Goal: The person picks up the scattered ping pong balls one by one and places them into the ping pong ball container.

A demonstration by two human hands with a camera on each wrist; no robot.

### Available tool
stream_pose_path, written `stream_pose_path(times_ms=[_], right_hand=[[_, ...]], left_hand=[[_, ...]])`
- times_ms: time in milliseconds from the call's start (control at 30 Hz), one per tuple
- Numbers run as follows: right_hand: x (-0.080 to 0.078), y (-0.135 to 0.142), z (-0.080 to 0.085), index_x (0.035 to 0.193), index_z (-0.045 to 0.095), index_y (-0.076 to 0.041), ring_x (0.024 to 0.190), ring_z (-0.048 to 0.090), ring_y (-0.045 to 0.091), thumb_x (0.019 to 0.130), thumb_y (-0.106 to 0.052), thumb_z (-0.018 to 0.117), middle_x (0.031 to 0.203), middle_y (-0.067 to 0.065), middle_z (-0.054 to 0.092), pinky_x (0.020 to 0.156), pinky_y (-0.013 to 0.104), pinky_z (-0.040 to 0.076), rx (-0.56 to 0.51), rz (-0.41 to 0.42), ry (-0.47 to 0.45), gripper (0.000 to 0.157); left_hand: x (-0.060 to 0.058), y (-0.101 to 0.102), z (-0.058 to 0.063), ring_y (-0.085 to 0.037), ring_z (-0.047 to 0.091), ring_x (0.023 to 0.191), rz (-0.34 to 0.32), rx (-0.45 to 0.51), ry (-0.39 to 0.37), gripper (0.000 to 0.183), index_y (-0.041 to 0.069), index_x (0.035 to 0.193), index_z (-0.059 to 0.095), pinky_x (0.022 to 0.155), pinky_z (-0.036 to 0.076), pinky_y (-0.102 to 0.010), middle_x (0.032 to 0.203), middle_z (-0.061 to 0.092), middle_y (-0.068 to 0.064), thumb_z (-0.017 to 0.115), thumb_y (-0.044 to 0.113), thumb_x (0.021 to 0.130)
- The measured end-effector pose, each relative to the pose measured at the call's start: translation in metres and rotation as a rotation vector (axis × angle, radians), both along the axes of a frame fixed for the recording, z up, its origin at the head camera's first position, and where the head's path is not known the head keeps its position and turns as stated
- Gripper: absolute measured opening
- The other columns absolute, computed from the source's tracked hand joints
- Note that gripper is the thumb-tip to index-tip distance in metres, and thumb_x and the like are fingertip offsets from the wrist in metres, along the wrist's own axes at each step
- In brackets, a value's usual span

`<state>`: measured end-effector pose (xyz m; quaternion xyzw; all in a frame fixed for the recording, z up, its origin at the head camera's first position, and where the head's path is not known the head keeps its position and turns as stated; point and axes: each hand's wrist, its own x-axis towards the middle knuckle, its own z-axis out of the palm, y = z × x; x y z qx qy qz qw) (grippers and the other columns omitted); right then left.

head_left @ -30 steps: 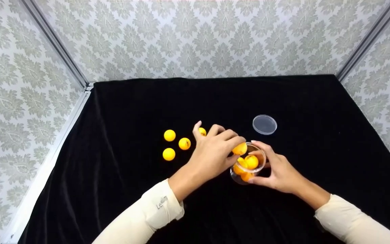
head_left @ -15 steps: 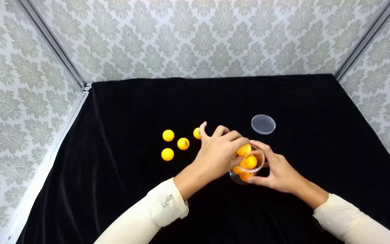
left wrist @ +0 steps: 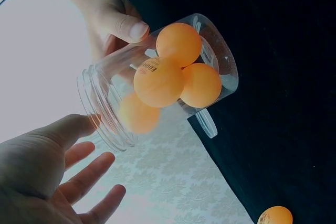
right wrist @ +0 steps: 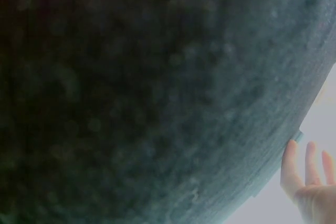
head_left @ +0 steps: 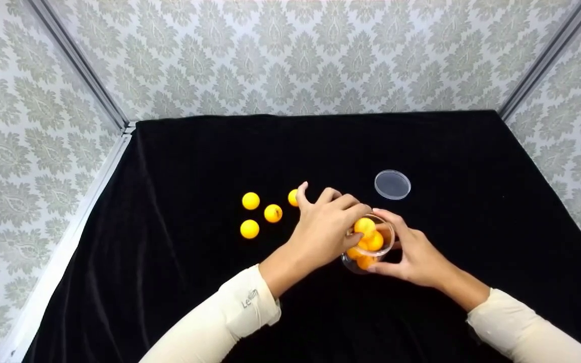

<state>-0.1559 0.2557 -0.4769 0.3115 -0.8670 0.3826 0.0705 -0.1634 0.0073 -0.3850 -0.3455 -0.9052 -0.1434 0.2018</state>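
A clear screw-necked jar [head_left: 352,265] holds several orange table tennis balls [head_left: 364,227]. My right hand [head_left: 411,257] grips it from the right side, thumb and fingers around its wall. At its mouth, my left hand [head_left: 326,229] is spread, the thumb right at the rim and nothing pinched in the fingers. The left wrist view shows the left hand [left wrist: 47,166] with its fingers loosely apart beside the threaded neck of the jar [left wrist: 102,103]. One ball there [left wrist: 139,113] sits nearer the mouth than the others.
Several loose orange balls [head_left: 273,213] lie on the black cloth [head_left: 194,166] left of the hands; one [head_left: 293,197] is partly behind a left finger. A clear round lid [head_left: 393,185] lies beyond the jar. Dark cloth fills most of the right wrist view.
The left hand moved slightly right to the jar's mouth with an orange ball and let it go. That ball has sunk in among the others. The right hand has stayed on the jar.
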Motion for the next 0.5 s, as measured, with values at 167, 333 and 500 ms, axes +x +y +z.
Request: stream_pose_path(times_ms=[167, 333, 500], right_hand=[[0.0001, 0.0001, 0.0009, 0.158, 0.029, -0.017, 0.107, 0.07, 0.019, 0.076, -0.04, 0.09, 0.129, 0.006, 0.067, 0.083, 0.032, 0.061, 0.019, -0.011, 0.009, 0.104], [0.001, 0.0, 0.0008, 0.158, 0.03, -0.018, 0.108, 0.07, 0.019, 0.075, -0.04, 0.09, 0.13, 0.005, 0.067, 0.083, 0.031, 0.061, 0.01, -0.013, 0.003, 0.105], [0.001, -0.0007, 0.0003, 0.157, 0.031, -0.017, 0.105, 0.071, 0.019, 0.075, -0.037, 0.091, 0.127, 0.005, 0.068, 0.081, 0.031, 0.061, -0.009, -0.007, 0.026, 0.104]], left_hand=[[0.0002, -0.0002, 0.0001, -0.017, 0.058, 0.112, 0.002, 0.005, -0.005, 0.037, 0.031, 0.118, 0.072, 0.106, 0.024, -0.078, 0.116, 0.071, 0.012, 0.083, 0.033, 0.082], [0.0004, -0.0007, -0.001, -0.017, 0.058, 0.112, 0.005, 0.005, -0.002, 0.037, 0.031, 0.118, 0.071, 0.106, 0.025, -0.078, 0.116, 0.071, 0.012, 0.083, 0.033, 0.082], [0.0002, -0.0022, -0.0033, -0.016, 0.059, 0.111, 0.016, 0.018, 0.011, 0.035, 0.032, 0.116, 0.071, 0.105, 0.026, -0.077, 0.114, 0.071, 0.013, 0.082, 0.034, 0.083]])
